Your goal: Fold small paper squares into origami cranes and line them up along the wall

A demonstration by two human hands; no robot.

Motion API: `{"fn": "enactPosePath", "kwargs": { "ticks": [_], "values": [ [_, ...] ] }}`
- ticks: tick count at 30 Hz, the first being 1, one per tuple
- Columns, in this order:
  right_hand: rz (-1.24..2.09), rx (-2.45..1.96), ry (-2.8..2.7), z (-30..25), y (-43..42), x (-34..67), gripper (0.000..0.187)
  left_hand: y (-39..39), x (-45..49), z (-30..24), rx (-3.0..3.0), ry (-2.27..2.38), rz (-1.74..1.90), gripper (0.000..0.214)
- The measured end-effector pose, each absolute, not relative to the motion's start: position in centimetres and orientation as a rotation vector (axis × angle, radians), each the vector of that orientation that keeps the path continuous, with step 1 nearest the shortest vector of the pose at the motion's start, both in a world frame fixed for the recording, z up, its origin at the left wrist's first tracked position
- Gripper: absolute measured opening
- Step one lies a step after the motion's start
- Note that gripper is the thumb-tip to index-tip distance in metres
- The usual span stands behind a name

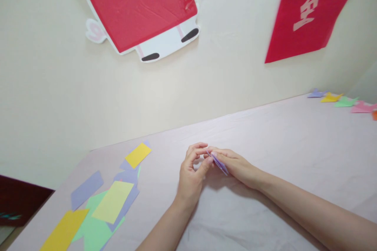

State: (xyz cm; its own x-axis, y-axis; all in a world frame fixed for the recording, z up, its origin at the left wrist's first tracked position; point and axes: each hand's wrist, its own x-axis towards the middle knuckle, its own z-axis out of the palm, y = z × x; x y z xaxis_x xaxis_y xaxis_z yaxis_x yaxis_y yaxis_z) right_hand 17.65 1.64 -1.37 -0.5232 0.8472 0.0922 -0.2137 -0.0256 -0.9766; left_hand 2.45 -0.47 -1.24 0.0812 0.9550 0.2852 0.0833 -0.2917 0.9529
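Both my hands meet over the middle of the pale pink table (282, 145). Between them is a small folded piece of purple paper (219, 162). My left hand (193, 174) pinches its near end with thumb and fingertips curled. My right hand (237, 164) closes round its other side, fingers pressed together on the paper. The paper is held just above the table top, mostly hidden by my fingers.
Loose sheets of coloured paper lie at the left: a yellow sheet (138, 155), a pale yellow sheet (113, 202), a purple sheet (86, 189) and a green sheet (92, 229). Several folded paper shapes (338, 100) line the far right edge. Red posters (138, 4) hang on the wall.
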Motion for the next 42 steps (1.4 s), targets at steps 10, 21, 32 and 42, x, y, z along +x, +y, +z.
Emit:
{"fn": "enactPosePath", "kwargs": {
  "ticks": [10,21,32,42],
  "values": [
    [1.340,-0.834,-1.395,-2.05,2.01,17.64,0.041,-0.37,2.36,-1.60,1.517,1.193,1.441,0.008],
    [1.258,-0.897,-1.377,-2.21,2.07,17.51,0.022,-0.47,2.47,-1.49,1.613,1.251,1.446,0.004],
    [1.097,-0.884,-1.504,-2.12,1.93,17.70,0.016,-0.49,2.51,-1.80,1.512,1.200,1.361,0.007],
    [0.641,-0.805,-1.800,-1.54,1.87,18.04,0.012,-0.50,2.66,-1.69,1.438,1.269,1.376,0.017]
  ]
}}
